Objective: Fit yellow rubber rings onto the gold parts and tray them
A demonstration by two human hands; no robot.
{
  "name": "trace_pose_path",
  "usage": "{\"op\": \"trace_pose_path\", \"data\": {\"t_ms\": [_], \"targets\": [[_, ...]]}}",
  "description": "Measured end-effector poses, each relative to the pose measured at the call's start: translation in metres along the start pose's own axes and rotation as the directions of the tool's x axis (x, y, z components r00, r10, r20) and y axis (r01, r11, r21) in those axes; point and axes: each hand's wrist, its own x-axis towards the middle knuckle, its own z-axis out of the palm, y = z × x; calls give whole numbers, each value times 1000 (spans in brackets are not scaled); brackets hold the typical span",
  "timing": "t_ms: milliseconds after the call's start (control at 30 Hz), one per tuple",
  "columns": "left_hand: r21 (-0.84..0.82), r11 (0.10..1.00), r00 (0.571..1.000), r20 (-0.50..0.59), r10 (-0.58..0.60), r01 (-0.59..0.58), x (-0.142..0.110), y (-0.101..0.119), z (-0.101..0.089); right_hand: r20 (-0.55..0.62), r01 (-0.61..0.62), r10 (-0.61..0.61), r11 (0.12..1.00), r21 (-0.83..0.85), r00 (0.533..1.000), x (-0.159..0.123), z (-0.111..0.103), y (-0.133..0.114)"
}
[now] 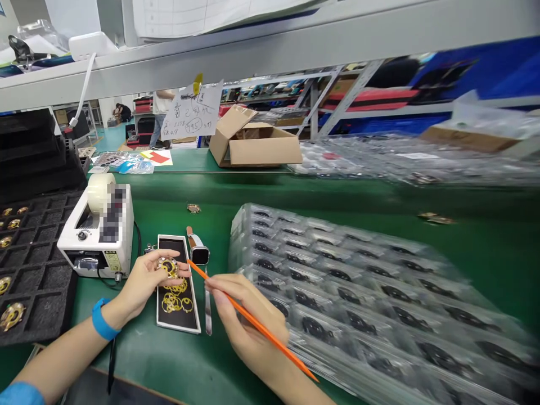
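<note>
My left hand (141, 287), with a blue band at its wrist, holds a round gold-coloured watch case (167, 266) between thumb and fingers. My right hand (251, 323) grips a slim, pointed orange stick (295, 360) like a pen. The stick's tip is just right of my left fingertips, apart from the watch case. Under my left hand lies a white-rimmed black tray (194, 328) with several yellow rings (172, 304) in it. Beside the tray are a smartwatch (199, 256) with a light strap and a thin metal tool (208, 315), perhaps tweezers.
A white tape dispenser (97, 236) stands at the left, next to a black compartment tray (46, 281) of watch parts. Stacked clear plastic trays (346, 275) of dark parts fill the right. An open cardboard box (264, 152) sits behind; a grey shelf beam (270, 53) crosses above.
</note>
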Motion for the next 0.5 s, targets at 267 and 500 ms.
{"op": "trace_pose_path", "data": {"t_ms": [267, 500], "targets": [[-87, 996, 997, 71, 14, -8, -3, 4, 1, -93, 13, -14, 1000, -8, 996, 3, -1, -1], [55, 995, 997, -9, 78, -78, -1, 0, 0, -62, 9, -10, 1000, -17, 998, 1, -1, 0]]}}
